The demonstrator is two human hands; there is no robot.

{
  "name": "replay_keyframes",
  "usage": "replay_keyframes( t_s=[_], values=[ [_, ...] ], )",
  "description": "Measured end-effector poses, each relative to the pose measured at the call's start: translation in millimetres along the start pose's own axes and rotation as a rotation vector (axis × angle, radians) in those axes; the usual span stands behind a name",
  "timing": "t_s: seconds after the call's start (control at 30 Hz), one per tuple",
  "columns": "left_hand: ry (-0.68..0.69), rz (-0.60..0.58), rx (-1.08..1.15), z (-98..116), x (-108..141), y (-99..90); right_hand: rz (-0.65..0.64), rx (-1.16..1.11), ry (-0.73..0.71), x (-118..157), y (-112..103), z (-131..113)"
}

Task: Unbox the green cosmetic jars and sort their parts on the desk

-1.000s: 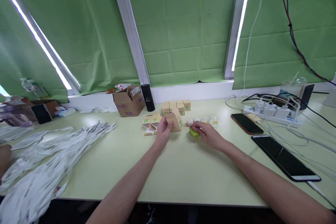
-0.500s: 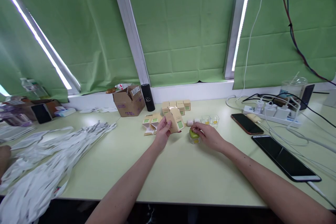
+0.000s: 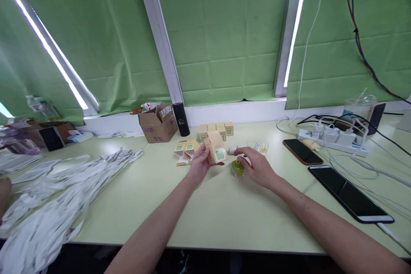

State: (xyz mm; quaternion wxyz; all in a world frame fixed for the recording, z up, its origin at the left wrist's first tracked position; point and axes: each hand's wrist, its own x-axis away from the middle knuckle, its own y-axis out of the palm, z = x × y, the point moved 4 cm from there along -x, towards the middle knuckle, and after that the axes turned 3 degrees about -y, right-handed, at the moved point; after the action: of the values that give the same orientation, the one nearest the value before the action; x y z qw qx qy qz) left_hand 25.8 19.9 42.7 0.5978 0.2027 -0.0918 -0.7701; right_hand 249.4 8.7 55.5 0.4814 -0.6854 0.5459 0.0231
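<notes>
Left hand (image 3: 199, 166) holds kraft box (image 3: 215, 147), tilted – light pinch best, card could crease. Right hand (image 3: 258, 168) partly open beside green-topped container (image 3: 238, 169) on bench (image 3: 224, 214), contact unclear – an even grip keeps it level.

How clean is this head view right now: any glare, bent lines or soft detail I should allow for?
Head view: bright glare strips beside the window frames; green blinds backlit; table evenly lit, with a faint shadow under the left hand; wide-angle stretch, frames leaning; print on the held carton too small to read.
</notes>
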Motion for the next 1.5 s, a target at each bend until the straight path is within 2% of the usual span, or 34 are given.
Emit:
replay_keyframes(
  t_s=[0.2,0.4,0.6,0.7,0.83,0.9,1.07,1.23,1.5],
  values=[
    [-0.014,-0.005,0.014,1.4,1.8,5.9,0.116,-0.167,0.032,-2.8,1.1,-9.4],
    [-0.001,0.016,-0.013,2.2,2.4,13.7,0.08,-0.237,0.166,-13.7,6.1,-22.1],
    [0.101,0.123,-0.185,5.8,1.4,19.7,0.081,-0.337,0.252,-31.4,12.3,-25.9],
    [0.175,0.144,-0.242,11.6,3.1,22.3,0.106,-0.528,0.273,-38.6,17.5,-22.1],
    [0.25,0.082,-0.22,17.8,6.2,26.0,0.089,-0.918,0.283,-38.6,21.7,-15.7],
    [0.241,0.058,-0.221,18.1,6.7,28.7,0.1,-1.016,0.289,-35.9,19.6,-12.1],
    [0.214,-0.03,-0.296,17.4,4.4,42.4,0.197,-1.093,0.291,-31.7,11.2,-3.2],
    [0.236,-0.051,-0.345,21.0,1.1,52.6,0.251,-1.166,0.275,-31.7,9.7,0.5],
    [0.398,0.06,-0.578,20.4,-0.6,60.9,0.233,-1.214,0.282,-33.4,9.5,0.9]
  ],
)
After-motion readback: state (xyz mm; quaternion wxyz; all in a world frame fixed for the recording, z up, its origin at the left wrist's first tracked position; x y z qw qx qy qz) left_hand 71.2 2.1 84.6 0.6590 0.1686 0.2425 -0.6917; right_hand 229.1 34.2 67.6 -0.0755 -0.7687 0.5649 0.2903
